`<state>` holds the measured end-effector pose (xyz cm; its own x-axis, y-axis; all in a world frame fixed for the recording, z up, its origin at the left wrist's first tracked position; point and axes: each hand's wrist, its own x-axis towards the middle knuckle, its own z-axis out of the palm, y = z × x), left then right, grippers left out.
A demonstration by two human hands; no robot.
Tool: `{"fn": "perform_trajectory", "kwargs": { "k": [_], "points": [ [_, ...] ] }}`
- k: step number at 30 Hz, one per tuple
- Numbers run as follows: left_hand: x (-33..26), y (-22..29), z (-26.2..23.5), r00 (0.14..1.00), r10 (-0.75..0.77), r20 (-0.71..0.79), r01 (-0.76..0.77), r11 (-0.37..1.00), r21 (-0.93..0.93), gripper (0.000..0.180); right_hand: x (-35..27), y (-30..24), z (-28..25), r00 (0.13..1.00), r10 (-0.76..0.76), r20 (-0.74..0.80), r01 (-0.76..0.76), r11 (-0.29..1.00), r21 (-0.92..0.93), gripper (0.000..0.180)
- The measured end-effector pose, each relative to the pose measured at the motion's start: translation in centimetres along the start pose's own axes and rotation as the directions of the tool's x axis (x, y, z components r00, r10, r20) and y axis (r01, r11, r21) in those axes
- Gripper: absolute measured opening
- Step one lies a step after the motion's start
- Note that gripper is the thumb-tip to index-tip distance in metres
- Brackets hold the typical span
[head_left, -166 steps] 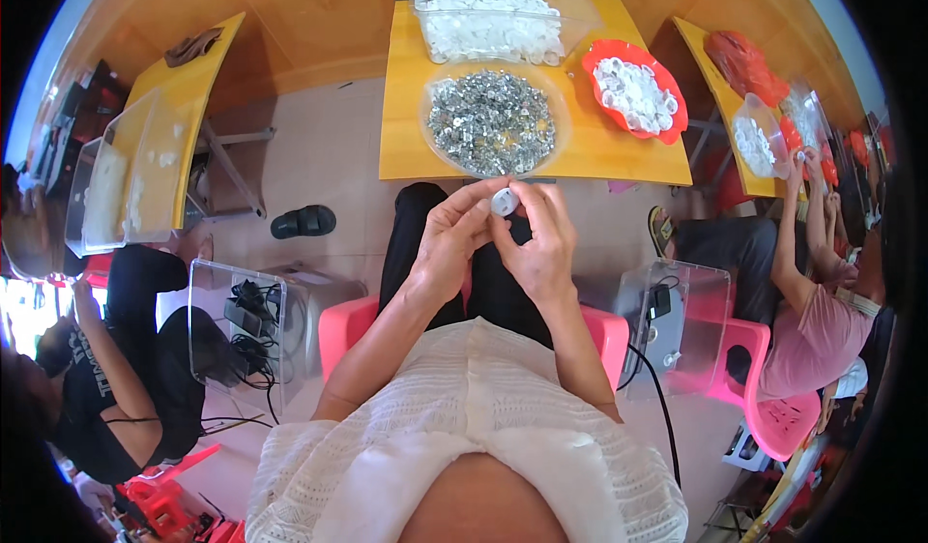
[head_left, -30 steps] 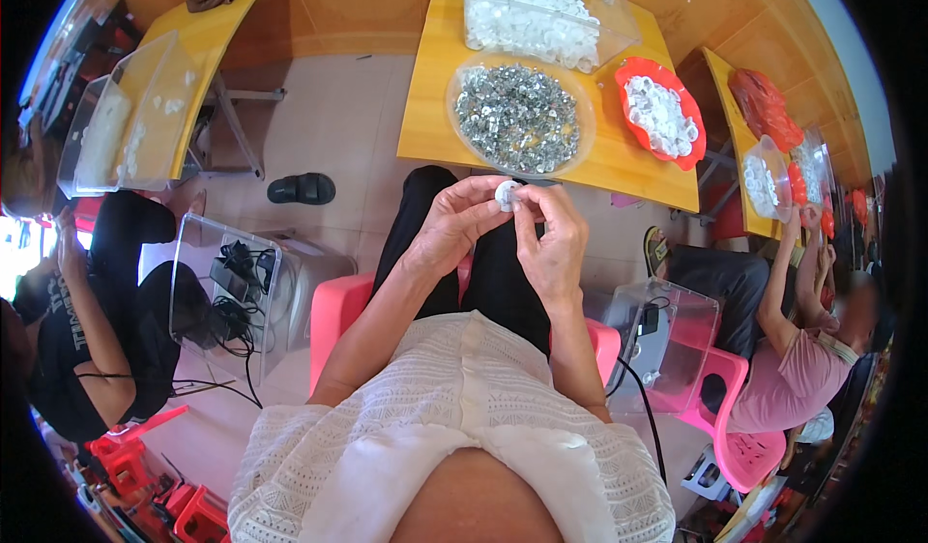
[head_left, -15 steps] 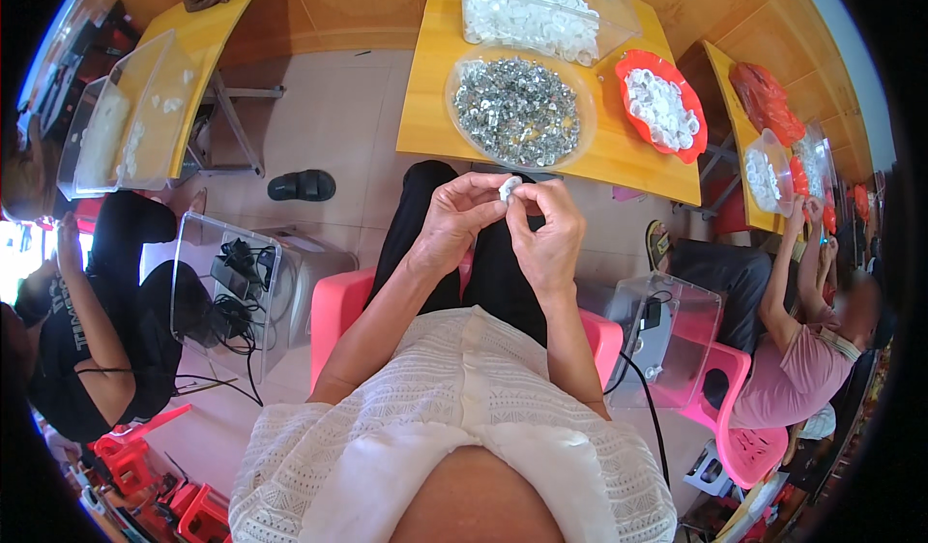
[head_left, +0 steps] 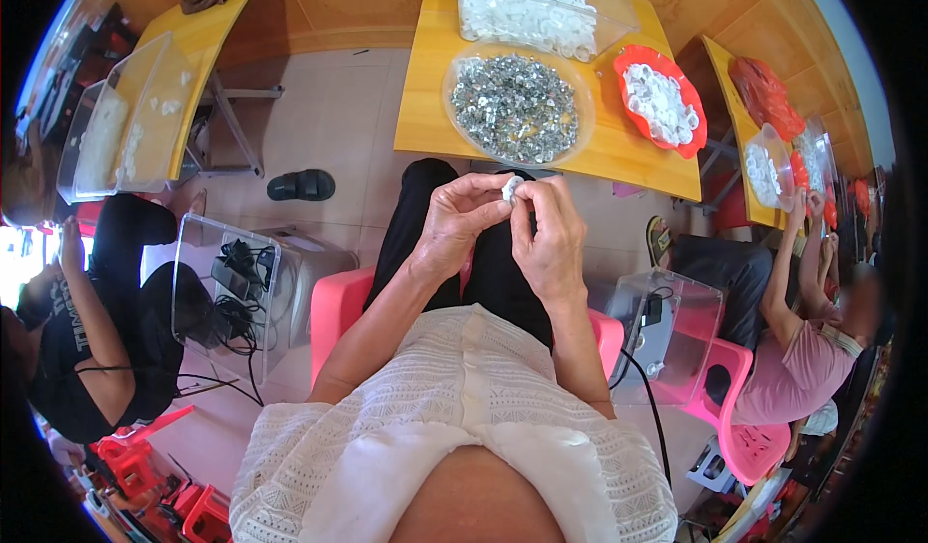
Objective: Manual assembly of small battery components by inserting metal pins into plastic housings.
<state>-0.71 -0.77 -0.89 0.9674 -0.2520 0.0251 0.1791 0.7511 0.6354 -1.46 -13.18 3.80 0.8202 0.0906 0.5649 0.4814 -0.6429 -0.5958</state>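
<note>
Above my lap, my two hands meet on one small white piece [head_left: 511, 188]: my left hand [head_left: 457, 224] pinches it between thumb and fingertips, and my right hand [head_left: 553, 235] closes on it from the other side. Ahead, on the yellow counter [head_left: 425, 108], stand three containers: one clear round bowl of silvery parts [head_left: 517, 106], one clear box of white pieces [head_left: 527, 6] behind it, and one red tray of white pieces [head_left: 660, 98] to the right. One black sandal [head_left: 301, 185] lies on the floor.
</note>
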Motion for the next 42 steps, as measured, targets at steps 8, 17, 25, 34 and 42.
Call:
{"fn": "perform_trajectory", "kwargs": {
  "k": [8,17,25,34,42],
  "points": [
    [0.0,0.7,-0.6,0.996,-0.091,-0.003,0.091,0.991,0.1,0.026,0.7,0.9,-0.3,0.982,-0.094,0.161,0.099,0.995,-0.023,0.015],
    [-0.3,0.4,0.5,0.999,-0.011,-0.047,0.013,0.999,0.047,0.022,0.1,0.5,0.6,0.993,0.072,0.091,-0.081,0.992,0.095,0.014],
    [-0.3,0.8,0.2,0.997,-0.079,-0.021,0.08,0.996,0.042,0.022,-0.2,1.2,0.5,0.994,-0.007,0.108,-0.001,0.997,0.073,0.014],
    [-0.3,0.8,0.8,1.0,-0.017,0.002,0.017,0.998,0.06,0.022,-0.2,0.6,0.4,0.994,0.067,0.082,-0.079,0.984,0.159,0.013],
    [-0.2,1.4,1.3,0.996,0.02,0.083,-0.032,0.99,0.138,0.023,-0.8,1.7,0.3,0.969,0.236,0.072,-0.244,0.879,0.409,0.017]
  ]
}}
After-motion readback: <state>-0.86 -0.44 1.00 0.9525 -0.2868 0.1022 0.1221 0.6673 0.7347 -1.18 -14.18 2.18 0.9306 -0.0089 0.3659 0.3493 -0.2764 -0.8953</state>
